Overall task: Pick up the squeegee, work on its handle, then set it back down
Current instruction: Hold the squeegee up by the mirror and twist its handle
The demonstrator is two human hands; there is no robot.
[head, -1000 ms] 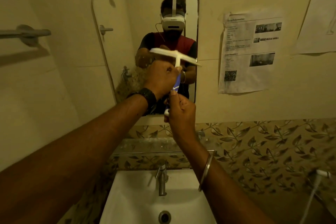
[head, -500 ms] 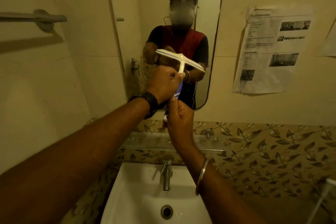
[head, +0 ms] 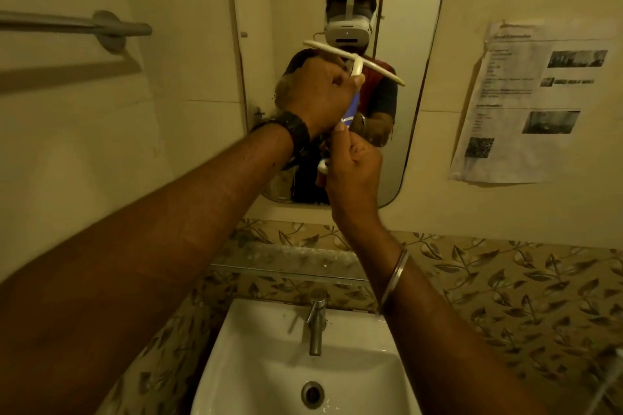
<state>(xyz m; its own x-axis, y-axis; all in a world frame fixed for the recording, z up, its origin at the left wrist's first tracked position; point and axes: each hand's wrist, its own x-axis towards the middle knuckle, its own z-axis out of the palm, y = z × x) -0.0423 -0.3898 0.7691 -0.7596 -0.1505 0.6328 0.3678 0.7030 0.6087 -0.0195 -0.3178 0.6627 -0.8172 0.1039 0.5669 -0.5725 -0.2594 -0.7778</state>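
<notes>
Head view: a person stands at a bathroom wall and holds a tool up with both hands, in front of the mirror (head: 419,44).
Squeegee (head: 356,62): held in the air before the lower half of the mirror, well above the sink (head: 256,367); its white blade bar is on top, tilted down to the right.
Handle (head: 352,107): runs down and a little left from the middle of the blade; a blue stretch shows between the two hands, and a white end piece peeks out at the left of the lower hand.
Left hand (head: 317,91): the upper one, fingers (head: 338,79) curled tight round the top of the handle just under the blade; a black wristband (head: 296,131) sits on the wrist.
Right hand (head: 354,168): just below the left, fingers wrapped round the lower handle, thumb pointing up against the blue part; a metal bangle (head: 395,280) hangs on the forearm.
Tap (head: 316,325): upright at the back edge of the sink, under the right forearm.
Shelf (head: 286,263): a narrow ledge on the leaf-patterned tiles between mirror and sink.
Towel rail (head: 67,23): on the wall at the left.
Printed notice (head: 532,101): stuck to the wall right of the mirror.
</notes>
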